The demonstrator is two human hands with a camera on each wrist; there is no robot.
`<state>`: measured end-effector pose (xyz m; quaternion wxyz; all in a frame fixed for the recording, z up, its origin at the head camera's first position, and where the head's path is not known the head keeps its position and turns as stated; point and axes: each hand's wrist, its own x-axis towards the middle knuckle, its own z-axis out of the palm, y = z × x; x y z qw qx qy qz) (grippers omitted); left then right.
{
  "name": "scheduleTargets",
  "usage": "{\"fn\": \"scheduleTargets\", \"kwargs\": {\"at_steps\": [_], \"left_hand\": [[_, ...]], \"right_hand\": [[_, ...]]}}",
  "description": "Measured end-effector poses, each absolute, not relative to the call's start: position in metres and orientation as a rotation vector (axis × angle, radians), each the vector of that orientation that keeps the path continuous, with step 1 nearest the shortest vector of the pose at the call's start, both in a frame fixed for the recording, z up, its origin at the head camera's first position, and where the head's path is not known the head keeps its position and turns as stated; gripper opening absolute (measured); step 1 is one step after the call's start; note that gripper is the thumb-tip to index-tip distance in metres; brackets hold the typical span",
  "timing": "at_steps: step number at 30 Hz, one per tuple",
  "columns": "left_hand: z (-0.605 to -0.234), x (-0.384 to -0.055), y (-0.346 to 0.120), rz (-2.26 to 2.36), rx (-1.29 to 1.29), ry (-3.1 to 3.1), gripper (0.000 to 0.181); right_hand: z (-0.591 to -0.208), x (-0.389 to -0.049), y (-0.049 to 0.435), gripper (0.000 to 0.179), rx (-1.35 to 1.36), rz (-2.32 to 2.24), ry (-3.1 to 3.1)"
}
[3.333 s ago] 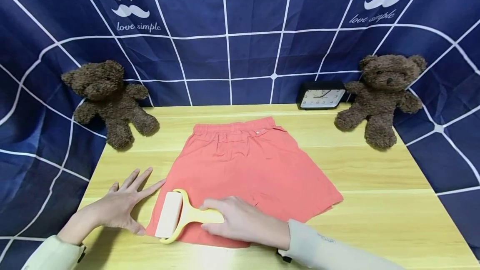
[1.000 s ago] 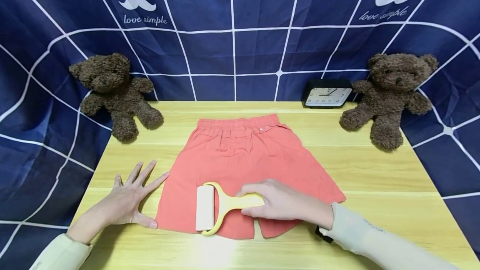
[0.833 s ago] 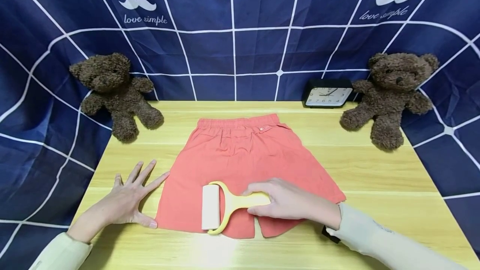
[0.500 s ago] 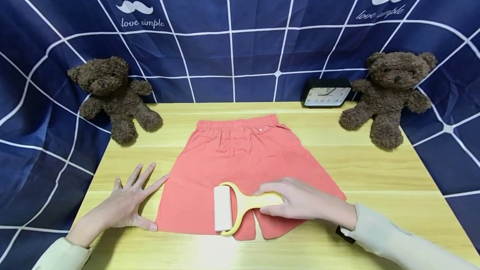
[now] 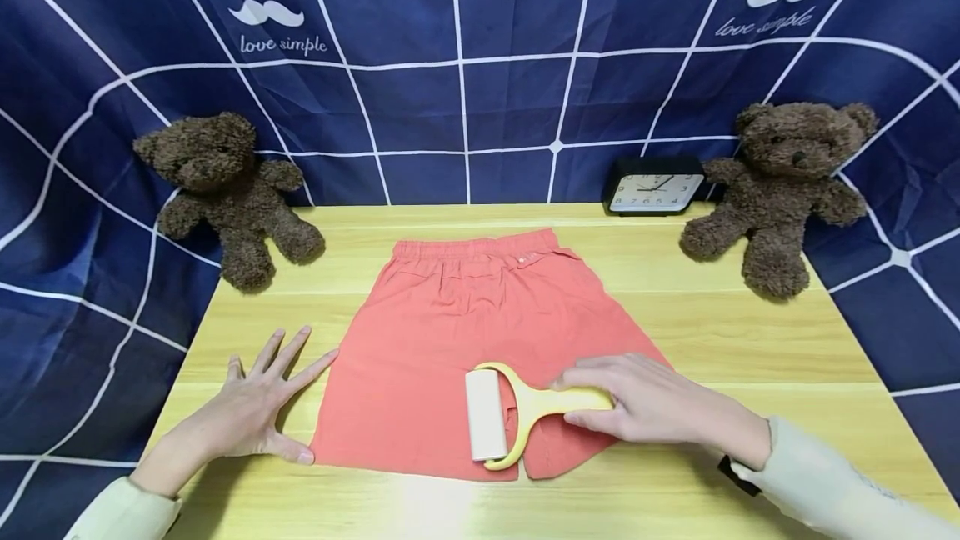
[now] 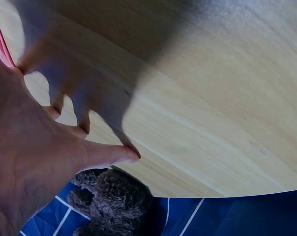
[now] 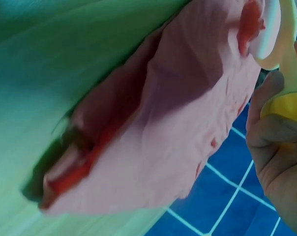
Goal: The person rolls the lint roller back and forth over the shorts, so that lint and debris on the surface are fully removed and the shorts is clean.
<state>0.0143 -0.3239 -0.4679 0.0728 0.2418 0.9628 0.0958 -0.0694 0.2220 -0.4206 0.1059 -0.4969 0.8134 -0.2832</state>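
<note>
Coral-red shorts (image 5: 420, 340) lie flat in the head view, waistband away from me. My right hand (image 5: 660, 402) grips the yellow handle of a lint roller (image 5: 486, 415), whose white cylinder lies over the lower middle of the shorts, left of the slit between the legs. The right wrist view shows the fingers curled round that handle and one trouser leg's hem gaping a little. My left hand (image 5: 251, 407) rests with fingers spread on the wood, thumb and index fingertips right at the shorts' left edge. In the left wrist view its palm side shows.
The shorts lie on a pale wooden tabletop (image 5: 750, 423). One brown teddy bear (image 5: 232, 198) sits at the back left, another (image 5: 780, 198) at the back right beside a black clock (image 5: 652, 187). Dark blue cloth (image 5: 510, 98) with white lines hangs behind and at both sides.
My right hand has drawn the lint roller rightward, from the left leg's outer edge to near the slit between the legs. The left hand keeps its place at the shorts' edge.
</note>
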Motion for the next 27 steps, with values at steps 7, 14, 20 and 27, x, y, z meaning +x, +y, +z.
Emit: {"fn": "scheduleTargets", "kwargs": {"at_steps": [7,14,20,27], "left_hand": [[-0.467,0.014,-0.324,0.28,0.71,2.886,0.14],[-0.466,0.013,-0.323,0.271,0.704,2.887,0.14],[-0.465,0.013,-0.322,0.259,0.705,2.889,0.139],[-0.465,0.014,-0.323,0.283,0.704,2.887,0.137]], "right_hand": [[-0.416,-0.076,0.232,0.021,-1.451,-0.819,2.366],[-0.407,-0.08,0.243,0.022,-1.408,-0.784,2.349],[-0.402,-0.085,0.254,0.024,-1.39,-0.742,2.328],[-0.399,-0.095,0.27,0.028,-1.432,-0.724,2.332]]}}
